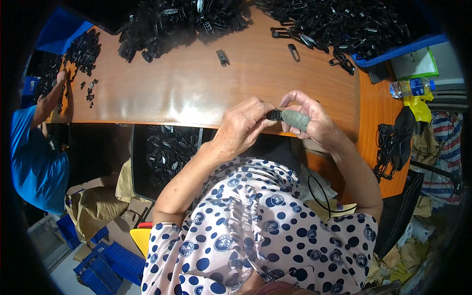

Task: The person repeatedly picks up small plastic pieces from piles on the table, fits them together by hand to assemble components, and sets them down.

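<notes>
Just over the near edge of the table, my left hand (pixel 239 126) pinches a small black plastic clip-like part (pixel 274 115) between thumb and fingertips. On the other side of it, my right hand (pixel 319 120) is closed in, its thumb in a grey-green knitted finger sleeve (pixel 296 120) against the part's right end. The fingertips partly hide the part, so its exact kind does not show. Farther up the table lie a loose grey-black piece (pixel 222 58) and a longer black piece (pixel 294 52).
Large heaps of black parts (pixel 184 24) cover the table's far side. Below the table edge, a black bin (pixel 169 155) holds more. At right are a water bottle (pixel 412 87) and black cables (pixel 386 147). A co-worker in a blue shirt (pixel 39 164) handles parts at left.
</notes>
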A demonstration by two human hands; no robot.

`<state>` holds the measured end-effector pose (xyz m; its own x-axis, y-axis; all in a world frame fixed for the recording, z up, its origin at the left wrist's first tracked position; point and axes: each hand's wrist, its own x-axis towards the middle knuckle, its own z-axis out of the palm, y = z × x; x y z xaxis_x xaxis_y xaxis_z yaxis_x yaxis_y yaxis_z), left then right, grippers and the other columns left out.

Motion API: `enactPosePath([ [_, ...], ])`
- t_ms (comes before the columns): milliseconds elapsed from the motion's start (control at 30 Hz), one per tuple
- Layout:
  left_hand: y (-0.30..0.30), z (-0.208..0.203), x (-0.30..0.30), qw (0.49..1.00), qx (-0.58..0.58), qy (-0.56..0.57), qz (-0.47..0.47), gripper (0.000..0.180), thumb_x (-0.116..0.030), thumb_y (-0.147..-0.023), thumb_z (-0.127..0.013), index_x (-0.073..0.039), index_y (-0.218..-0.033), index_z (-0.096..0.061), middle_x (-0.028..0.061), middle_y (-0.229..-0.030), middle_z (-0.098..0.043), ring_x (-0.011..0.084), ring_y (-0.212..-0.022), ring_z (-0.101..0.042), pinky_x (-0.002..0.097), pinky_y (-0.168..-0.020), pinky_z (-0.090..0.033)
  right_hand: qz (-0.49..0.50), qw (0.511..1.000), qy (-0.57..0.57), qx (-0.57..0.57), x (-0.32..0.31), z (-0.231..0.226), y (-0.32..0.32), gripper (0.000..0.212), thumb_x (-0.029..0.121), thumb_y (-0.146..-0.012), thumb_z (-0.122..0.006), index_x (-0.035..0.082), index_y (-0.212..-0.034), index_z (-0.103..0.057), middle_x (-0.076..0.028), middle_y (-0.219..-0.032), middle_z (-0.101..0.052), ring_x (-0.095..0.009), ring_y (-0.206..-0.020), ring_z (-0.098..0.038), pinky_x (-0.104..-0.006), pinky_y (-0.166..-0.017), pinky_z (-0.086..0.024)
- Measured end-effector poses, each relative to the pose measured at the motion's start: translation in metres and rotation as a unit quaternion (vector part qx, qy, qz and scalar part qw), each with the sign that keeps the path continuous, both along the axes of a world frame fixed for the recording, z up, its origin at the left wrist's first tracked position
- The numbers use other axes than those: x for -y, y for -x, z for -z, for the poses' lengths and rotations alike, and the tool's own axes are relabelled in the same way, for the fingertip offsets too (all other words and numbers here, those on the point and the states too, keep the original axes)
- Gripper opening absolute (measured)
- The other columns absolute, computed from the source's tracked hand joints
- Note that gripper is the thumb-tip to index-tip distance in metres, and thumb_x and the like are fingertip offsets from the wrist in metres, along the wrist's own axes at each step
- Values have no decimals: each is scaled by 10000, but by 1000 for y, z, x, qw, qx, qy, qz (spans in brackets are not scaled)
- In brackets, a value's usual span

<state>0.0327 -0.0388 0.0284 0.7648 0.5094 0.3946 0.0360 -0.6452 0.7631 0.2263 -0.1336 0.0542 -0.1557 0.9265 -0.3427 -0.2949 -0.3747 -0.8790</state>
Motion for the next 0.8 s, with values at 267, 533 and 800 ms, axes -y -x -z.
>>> enactPosePath([
  [267, 3, -9, -1, 982, -34, 186, -18, 234, -97, -798, -707, -1, -1004, -652, 107, -818, -584, 246, -797, -607, 336, -678, -482, 27, 984, 166, -51, -19, -5, 7, 427, 131, -836, -618, 16, -1199, -425, -69, -836, -573, -108, -739, -552, -191, -597, -426],
  [533, -4, 4, -14, 817, 104, 567, -23, 278, -171, -845, -714, -24, -1073, -658, 102, -1309, -419, 154, -1038, -556, 299, -903, -472, -30, 996, -59, -56, -44, 10, 19, 814, 441, -919, -588, 26, -1478, -167, -109, -1139, -542, -122, -799, -593, -218, -685, -487],
  [800, -7, 23, -35, 709, 144, 690, 28, 319, -227, -899, -662, -42, -1149, -591, 49, -1026, -613, 99, -847, -581, 243, -745, -497, 48, 991, -24, -125, -69, 18, 35, 736, 207, -917, -622, 30, -1480, -182, -75, -1076, -542, -126, -731, -590, -206, -638, -491],
])
